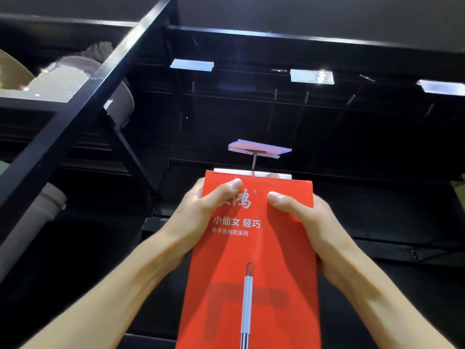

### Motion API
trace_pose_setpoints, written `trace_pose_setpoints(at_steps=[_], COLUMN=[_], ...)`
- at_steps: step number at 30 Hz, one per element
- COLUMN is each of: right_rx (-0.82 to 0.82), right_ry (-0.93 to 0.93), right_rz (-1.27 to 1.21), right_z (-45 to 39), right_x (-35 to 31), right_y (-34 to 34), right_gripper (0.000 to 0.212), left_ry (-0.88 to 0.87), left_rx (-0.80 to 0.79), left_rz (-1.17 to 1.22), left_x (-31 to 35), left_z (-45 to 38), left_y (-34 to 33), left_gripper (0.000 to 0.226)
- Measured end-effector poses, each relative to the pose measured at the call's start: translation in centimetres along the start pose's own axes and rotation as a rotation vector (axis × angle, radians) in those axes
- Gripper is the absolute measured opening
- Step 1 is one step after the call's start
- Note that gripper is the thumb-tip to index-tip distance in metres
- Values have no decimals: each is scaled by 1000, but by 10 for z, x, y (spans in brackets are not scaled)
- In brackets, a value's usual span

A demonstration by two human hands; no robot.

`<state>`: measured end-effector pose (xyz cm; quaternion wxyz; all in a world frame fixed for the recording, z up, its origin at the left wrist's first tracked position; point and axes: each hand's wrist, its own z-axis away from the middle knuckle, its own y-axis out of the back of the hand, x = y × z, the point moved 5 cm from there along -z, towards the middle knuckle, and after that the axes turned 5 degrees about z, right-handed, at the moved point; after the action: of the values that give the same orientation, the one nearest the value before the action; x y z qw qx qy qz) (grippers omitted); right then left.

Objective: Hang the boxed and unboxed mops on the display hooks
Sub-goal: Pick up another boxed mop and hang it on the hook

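A: The left hand (201, 210) grips the left edge of the red mop box (254, 260), near its top, thumb curled across the printed front, the other fingers hidden behind the box

B: And the other one?

A: The right hand (304, 217) does the same on the right edge, thumb lying over the front and pointing inward; its fingers wrap round the back, out of sight. Both hands are clamped on the box, at about the same height, the left thumb a little higher

B: Where is the box itself?

A: Held upright in the middle of the view, raised toward a dark display rack (251, 122). The front shows white Chinese lettering and a picture of a mop with a silver handle. A white strip shows along the top edge, behind the red front

B: Is it on a hook?

A: A thin pinkish stem of a display hook (254, 163) comes down to the middle of the box's top edge, with a clear price-tag holder (259, 148) at its end just above. Whether the hook passes through the box I cannot tell

B: Anything else up there?

A: More clear tag holders (312, 76) sit higher on the rack in a row, on hooks that hang bare. A black shelf beam (83, 96) runs diagonally on the left, and beside it stand grey round containers (63, 79), blurred, with a pale pipe-like piece (37, 215) lower down
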<state>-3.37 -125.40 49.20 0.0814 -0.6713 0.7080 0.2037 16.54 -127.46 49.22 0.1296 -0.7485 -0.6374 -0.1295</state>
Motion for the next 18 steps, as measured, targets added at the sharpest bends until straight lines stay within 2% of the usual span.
trace_pose_setpoints(at_steps=[13,18], right_rx=[15,19], right_ry=[-121,-109], right_rz=[22,41], right_z=[5,3], right_x=[38,53], right_y=[-2,-6], right_gripper=[61,60], left_ry=[156,153], left_rx=[-42,-45], left_rz=[18,31], left_x=[-29,-45], left_z=[15,14], left_y=[0,3], left_gripper=[58,50])
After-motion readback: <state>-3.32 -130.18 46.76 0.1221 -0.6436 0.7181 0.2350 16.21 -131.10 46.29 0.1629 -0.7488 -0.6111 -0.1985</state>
